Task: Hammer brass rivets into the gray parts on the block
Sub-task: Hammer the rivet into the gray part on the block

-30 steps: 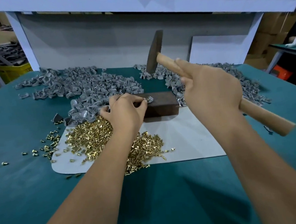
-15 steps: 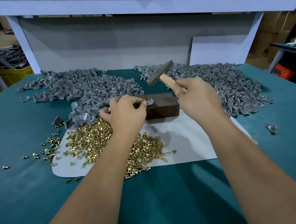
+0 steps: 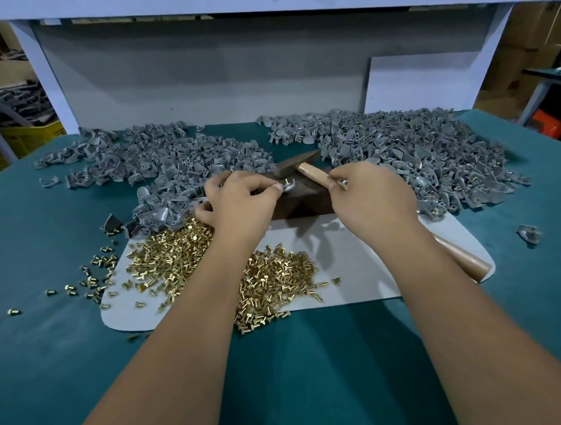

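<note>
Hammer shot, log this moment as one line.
left hand: pinches gray part on block | right hand: grips hammer | hammer head: down at part

Teal table cover [image 3: 63, 353], pale grey mat [image 3: 363, 272], brass-gold rivets [image 3: 174, 260], grey parts [image 3: 420, 151], dark brown block [image 3: 302, 203], light wooden hammer handle [image 3: 313, 173], yellow crate [image 3: 25, 137]

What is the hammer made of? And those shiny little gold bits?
The hammer seems to have a dull dark metal head on a pale, smooth wooden handle. The brass rivets look like polished yellow metal, since they glint. The block looks dark brown and matte; wood or metal, I cannot tell.
</note>
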